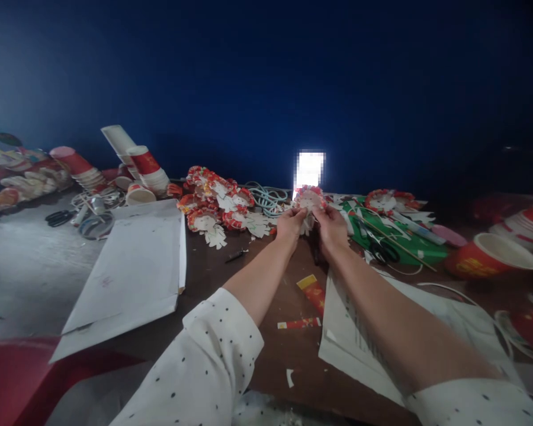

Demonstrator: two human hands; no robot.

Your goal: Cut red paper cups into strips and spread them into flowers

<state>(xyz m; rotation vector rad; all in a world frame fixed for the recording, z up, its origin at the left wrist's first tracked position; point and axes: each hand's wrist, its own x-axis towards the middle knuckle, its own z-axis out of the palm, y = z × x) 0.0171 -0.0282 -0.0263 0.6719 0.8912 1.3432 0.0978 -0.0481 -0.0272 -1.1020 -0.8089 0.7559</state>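
My left hand (pixel 289 225) and my right hand (pixel 331 229) are stretched out over the brown table (pixel 266 284). Together they pinch a small paper figure (pixel 309 200) with a red frilled rim and a white middle, held upright between them. A thin stick hangs below the figure between my fingers. A pile of similar red and white paper figures (pixel 217 204) lies just left of my left hand.
Stacked red and white paper cups (pixel 146 165) lie at the back left, scissors (pixel 58 218) beside them. White sheets (pixel 128 266) cover the left. A green sheet (pixel 395 239) with black scissors (pixel 384 251) and a red cup (pixel 488 255) lie right. Paper scraps (pixel 313 290) sit near.
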